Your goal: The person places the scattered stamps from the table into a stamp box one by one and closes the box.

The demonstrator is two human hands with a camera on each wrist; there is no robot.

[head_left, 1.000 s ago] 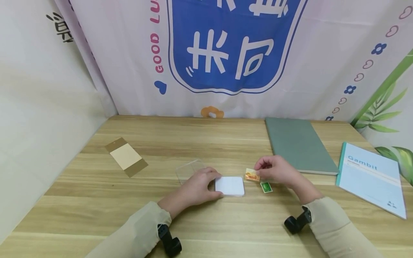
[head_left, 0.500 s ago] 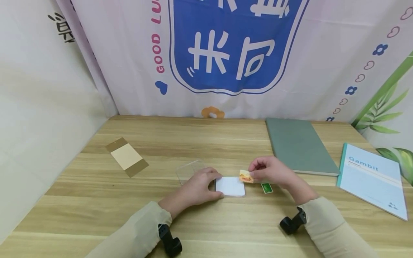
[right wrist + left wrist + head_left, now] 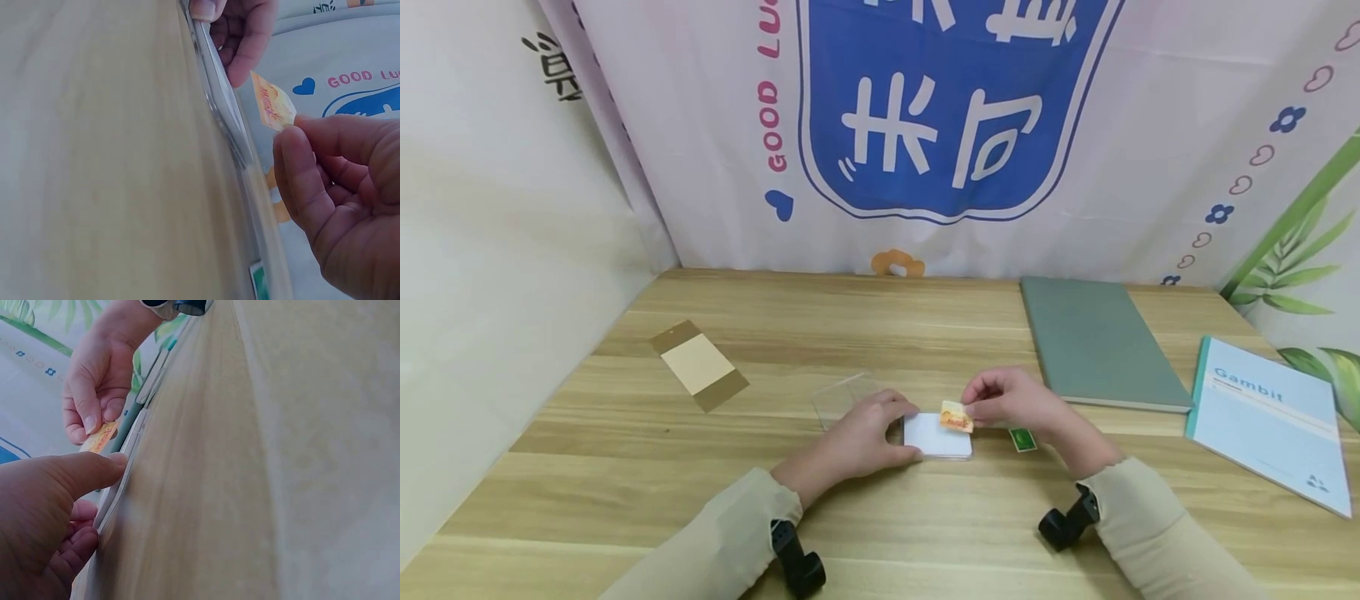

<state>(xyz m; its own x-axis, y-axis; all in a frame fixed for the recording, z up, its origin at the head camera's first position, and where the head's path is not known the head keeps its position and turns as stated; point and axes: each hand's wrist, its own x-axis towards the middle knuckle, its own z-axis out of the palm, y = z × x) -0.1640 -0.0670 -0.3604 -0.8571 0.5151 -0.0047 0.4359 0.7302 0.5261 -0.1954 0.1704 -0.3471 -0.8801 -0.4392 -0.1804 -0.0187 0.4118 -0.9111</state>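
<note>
My right hand [image 3: 1015, 404] pinches a small orange-and-yellow sticker [image 3: 955, 417] between thumb and forefinger. In the head view the sticker overlaps the upper right part of a white card stack [image 3: 928, 442]. The right wrist view shows the sticker [image 3: 272, 103] standing tilted off the fingertips, above the clear plastic around the stack. My left hand [image 3: 867, 435] grips the left end of the stack, thumb on the near edge and fingers on the far edge. A small green sticker [image 3: 1022, 440] with a white border lies on the table, partly hidden under the right hand.
A clear plastic lid [image 3: 835, 400] lies behind my left hand. Further left is a brown-and-cream card [image 3: 698, 365]. A grey-green book [image 3: 1097, 342] and a light blue Gambit notebook [image 3: 1270, 425] lie at the right. A printed curtain [image 3: 715, 167] hangs behind the wooden table [image 3: 820, 317].
My right hand has carried the orange-and-yellow sticker leftward, from beside the white card stack to over its right part. The left hand has kept its grip on the stack.
</note>
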